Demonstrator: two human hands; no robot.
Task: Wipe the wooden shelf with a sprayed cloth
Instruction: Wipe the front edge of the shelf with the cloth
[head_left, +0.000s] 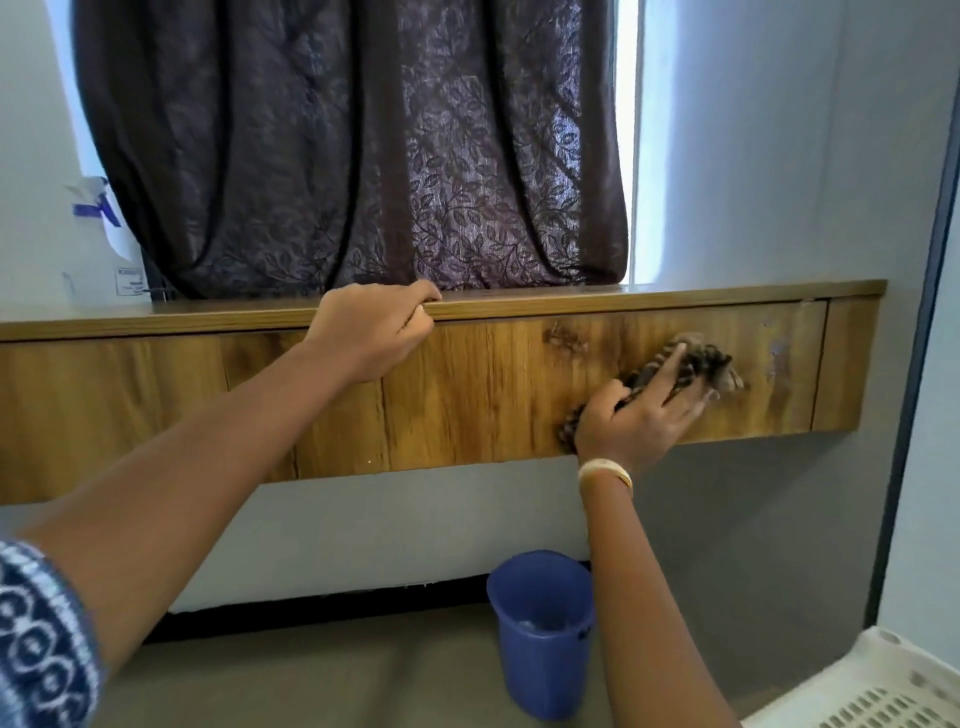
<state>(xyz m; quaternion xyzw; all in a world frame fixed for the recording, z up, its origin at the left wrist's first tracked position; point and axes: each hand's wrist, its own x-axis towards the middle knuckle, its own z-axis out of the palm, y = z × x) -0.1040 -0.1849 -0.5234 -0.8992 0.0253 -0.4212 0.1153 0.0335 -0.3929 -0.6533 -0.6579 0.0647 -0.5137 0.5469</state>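
Observation:
The wooden shelf (467, 395) is a long wall-mounted unit with a thin top board and a deep front panel, spanning the view below a window. My left hand (371, 332) grips the front edge of the top board, fingers curled over it. A dark patterned cloth (701, 361) is bunched against the front panel toward the right. My right hand (641, 418) presses it flat to the wood with fingers spread. A darker wet-looking patch shows on the panel around the cloth.
A dark leaf-patterned curtain (363, 145) hangs down to the shelf top. A spray bottle (117, 244) stands at the shelf's left end, partly behind the curtain. A blue bucket (543, 629) sits on the floor below, and a white plastic basket (878, 686) is at bottom right.

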